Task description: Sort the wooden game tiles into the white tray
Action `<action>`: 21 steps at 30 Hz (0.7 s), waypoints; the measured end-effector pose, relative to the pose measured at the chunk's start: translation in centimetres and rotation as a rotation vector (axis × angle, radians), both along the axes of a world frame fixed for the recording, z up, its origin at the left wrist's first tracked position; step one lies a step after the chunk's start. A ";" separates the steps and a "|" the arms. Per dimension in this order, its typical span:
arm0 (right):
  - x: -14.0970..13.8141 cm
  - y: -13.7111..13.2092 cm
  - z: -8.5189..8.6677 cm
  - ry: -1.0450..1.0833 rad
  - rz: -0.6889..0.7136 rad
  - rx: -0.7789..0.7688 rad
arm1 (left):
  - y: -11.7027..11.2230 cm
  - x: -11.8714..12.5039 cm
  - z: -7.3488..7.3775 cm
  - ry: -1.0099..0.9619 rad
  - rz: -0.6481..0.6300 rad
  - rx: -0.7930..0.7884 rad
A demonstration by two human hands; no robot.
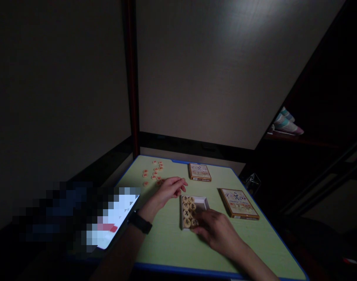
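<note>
A shallow white box tray [207, 203] lies on the table with black-marked Chinese chess pieces [186, 214] set in two columns along its left side. My right hand [218, 230] reaches over the tray's near right part, thumb and fingers closed around a piece in the second column; the hand partly hides it. My left hand [171, 188] hovers just beyond the tray's far left corner, fingers curled together; whatever is in them, if anything, is hidden. Several red-marked Chinese chess pieces [155, 169] lie scattered beyond the left hand, at the table's far left.
One illustrated box lid [199, 172] lies near the far edge, and a larger one [238, 203] lies to the right. A lit screen [116, 218] stands along the left edge of the green table [166, 249]. Wall panels rise behind; folded cloth [286, 121] sits on a shelf at right.
</note>
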State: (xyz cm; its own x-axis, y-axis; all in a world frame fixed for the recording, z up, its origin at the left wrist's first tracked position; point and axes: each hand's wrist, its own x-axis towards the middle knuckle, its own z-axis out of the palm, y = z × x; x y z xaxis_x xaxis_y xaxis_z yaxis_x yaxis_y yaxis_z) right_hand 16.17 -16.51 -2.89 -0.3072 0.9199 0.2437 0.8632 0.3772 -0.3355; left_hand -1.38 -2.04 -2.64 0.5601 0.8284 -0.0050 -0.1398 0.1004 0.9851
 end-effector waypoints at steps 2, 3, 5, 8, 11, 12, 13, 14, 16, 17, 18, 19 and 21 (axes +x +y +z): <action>-0.1 0.0 0.1 0.030 -0.007 -0.011 | 0.0 0.0 0.0 -0.001 0.001 0.003; -0.1 -0.1 0.2 0.046 -0.010 -0.015 | 0.0 0.0 0.0 0.000 0.003 0.004; -0.1 -0.1 0.4 0.081 -0.014 -0.023 | 0.0 0.0 0.0 0.001 0.003 0.003; 0.0 0.2 1.0 0.110 -0.030 -0.055 | 0.0 0.0 0.0 0.000 0.007 -0.003; 0.1 0.6 1.4 0.097 -0.041 -0.065 | 0.1 0.0 -0.1 0.013 0.013 -0.008; 0.0 0.8 1.4 0.085 -0.039 -0.060 | 0.1 0.0 -0.2 0.021 0.015 -0.008; 0.0 0.9 1.5 0.072 -0.033 -0.056 | 0.2 0.0 -0.2 0.029 0.016 -0.008; 0.0 1.0 1.4 0.060 -0.026 -0.052 | 0.2 0.0 -0.3 0.036 0.018 -0.010; -0.1 1.2 1.4 0.047 -0.008 -0.050 | 0.2 0.0 -0.3 0.040 0.023 -0.014; -0.1 1.2 1.3 0.048 0.000 -0.051 | 0.2 0.0 -0.3 0.038 0.024 -0.016; -0.1 1.2 1.3 0.051 0.005 -0.052 | 0.2 0.0 -0.3 0.035 0.023 -0.016; -0.1 1.2 1.3 0.052 0.006 -0.054 | 0.2 0.0 -0.2 0.034 0.023 -0.014; -0.1 1.3 1.3 0.048 -0.007 -0.053 | 0.1 0.0 -0.2 0.039 0.023 -0.009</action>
State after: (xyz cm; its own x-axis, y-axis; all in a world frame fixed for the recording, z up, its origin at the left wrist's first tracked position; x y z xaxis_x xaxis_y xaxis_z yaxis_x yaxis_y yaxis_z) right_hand 16.09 -15.25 -1.57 -0.2898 0.9339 0.2091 0.8484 0.3519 -0.3956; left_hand -1.40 -1.91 -2.85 0.5401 0.8409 -0.0335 -0.1041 0.1063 0.9889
